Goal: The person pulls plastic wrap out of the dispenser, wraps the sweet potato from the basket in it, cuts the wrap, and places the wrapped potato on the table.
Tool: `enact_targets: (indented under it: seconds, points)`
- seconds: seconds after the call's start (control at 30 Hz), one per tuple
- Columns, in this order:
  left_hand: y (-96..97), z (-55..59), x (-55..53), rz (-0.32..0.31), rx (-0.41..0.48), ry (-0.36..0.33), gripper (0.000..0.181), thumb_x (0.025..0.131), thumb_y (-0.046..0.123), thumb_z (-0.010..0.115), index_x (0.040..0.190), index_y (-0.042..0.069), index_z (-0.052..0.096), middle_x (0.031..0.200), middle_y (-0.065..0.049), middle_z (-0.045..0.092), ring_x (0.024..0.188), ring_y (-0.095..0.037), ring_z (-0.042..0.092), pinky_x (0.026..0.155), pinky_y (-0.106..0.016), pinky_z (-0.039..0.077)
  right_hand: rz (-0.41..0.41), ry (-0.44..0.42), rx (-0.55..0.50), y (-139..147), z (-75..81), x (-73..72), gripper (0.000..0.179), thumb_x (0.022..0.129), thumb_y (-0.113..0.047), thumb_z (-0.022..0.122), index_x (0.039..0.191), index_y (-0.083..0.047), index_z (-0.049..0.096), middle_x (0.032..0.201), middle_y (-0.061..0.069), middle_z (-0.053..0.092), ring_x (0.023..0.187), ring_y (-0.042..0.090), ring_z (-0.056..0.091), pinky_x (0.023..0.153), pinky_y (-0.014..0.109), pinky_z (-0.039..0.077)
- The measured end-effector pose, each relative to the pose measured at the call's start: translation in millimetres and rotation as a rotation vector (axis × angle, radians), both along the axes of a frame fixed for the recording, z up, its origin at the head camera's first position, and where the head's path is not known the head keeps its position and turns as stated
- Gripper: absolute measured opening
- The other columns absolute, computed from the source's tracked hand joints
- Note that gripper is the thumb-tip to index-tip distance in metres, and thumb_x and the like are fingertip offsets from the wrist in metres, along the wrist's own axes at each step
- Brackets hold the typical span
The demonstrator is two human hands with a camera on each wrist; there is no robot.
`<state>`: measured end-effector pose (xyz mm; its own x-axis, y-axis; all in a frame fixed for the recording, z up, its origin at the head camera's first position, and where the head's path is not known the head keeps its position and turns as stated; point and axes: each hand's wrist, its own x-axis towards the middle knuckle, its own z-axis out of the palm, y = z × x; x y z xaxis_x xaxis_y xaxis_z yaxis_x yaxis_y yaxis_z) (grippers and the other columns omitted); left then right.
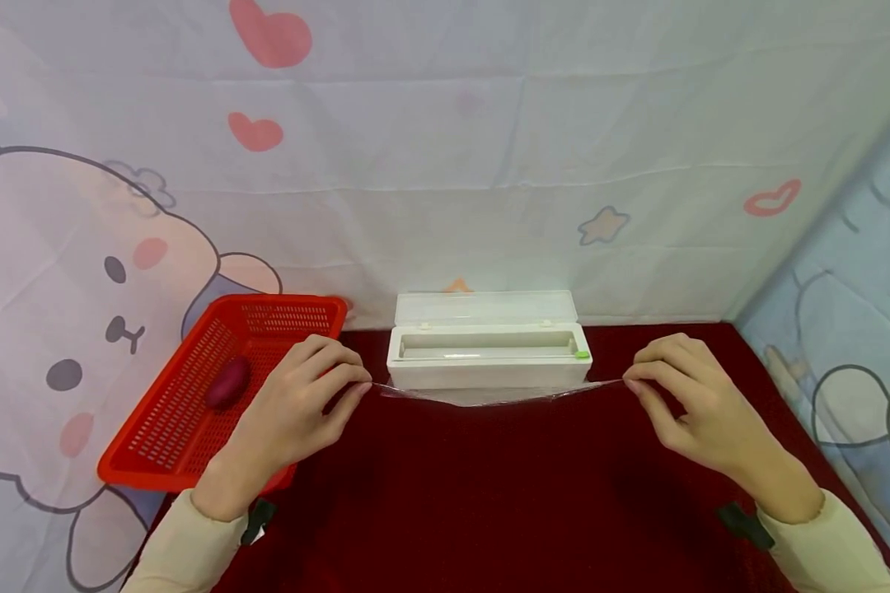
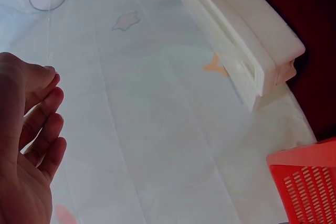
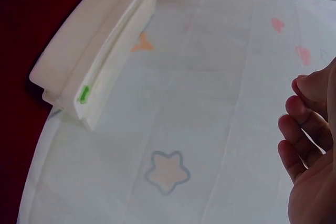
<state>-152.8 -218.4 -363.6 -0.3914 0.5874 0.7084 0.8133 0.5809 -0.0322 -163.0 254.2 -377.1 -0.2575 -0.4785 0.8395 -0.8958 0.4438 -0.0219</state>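
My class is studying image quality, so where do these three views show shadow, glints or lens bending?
Head view: light falls fairly evenly, with thin glints along the clear film; left wrist view: the left hand looks dark against the pale backdrop, and the white box looks bowed, probably by the lens; right wrist view: the right hand is likewise shaded.

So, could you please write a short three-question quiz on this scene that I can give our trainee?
1. What do the left hand and right hand hold between them, and is it taut or sagging?

2. True or false: the lid of the white box stands open.

3. In the head view, where is the red basket relative to the white box?
A) To its right
B) To its left
C) On top of it

Key:
1. A clear film, sagging slightly
2. True
3. B
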Motion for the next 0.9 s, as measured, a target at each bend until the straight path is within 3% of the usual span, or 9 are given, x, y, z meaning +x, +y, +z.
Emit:
enact_targets:
  seconds: [0.2,0.37,0.9]
  points:
    - [0.4,-4.1,2.4,0.022,-0.029,-0.056,0.006,0.092,0.012,0.075,0.097,0.010,0.079,0.101,-0.005,0.073,0.100,-0.025,0.063,0.090,-0.039,0.055,-0.003,-0.008,0.023,2.4,-6.5,-0.1,0.040,0.111,-0.029,0.056,0.087,-0.002,0.074,0.092,0.011,0.069,0.090,0.029,0.060,0.090,0.031,0.041]
    - [2.1,-7.7,2.4,0.002,-0.024,-0.052,0.005,0.092,0.013,0.074,0.095,0.011,0.078,0.100,-0.005,0.073,0.098,-0.025,0.062,0.087,-0.039,0.055,-0.002,-0.016,0.032,3.3,-11.1,-0.7,0.040,0.111,-0.030,0.056,0.088,-0.003,0.074,0.093,0.009,0.069,0.090,0.028,0.060,0.087,0.032,0.042]
    - [7.0,-28.1,2.8,-0.006,-0.048,-0.104,0.008,0.096,0.017,0.070,0.093,0.013,0.077,0.099,-0.002,0.072,0.099,-0.024,0.062,0.088,-0.037,0.054,0.017,-0.096,0.072,4.3,-33.8,-2.1,0.035,0.111,-0.028,0.055,0.093,-0.006,0.075,0.098,0.005,0.069,0.093,0.025,0.060,0.091,0.029,0.042]
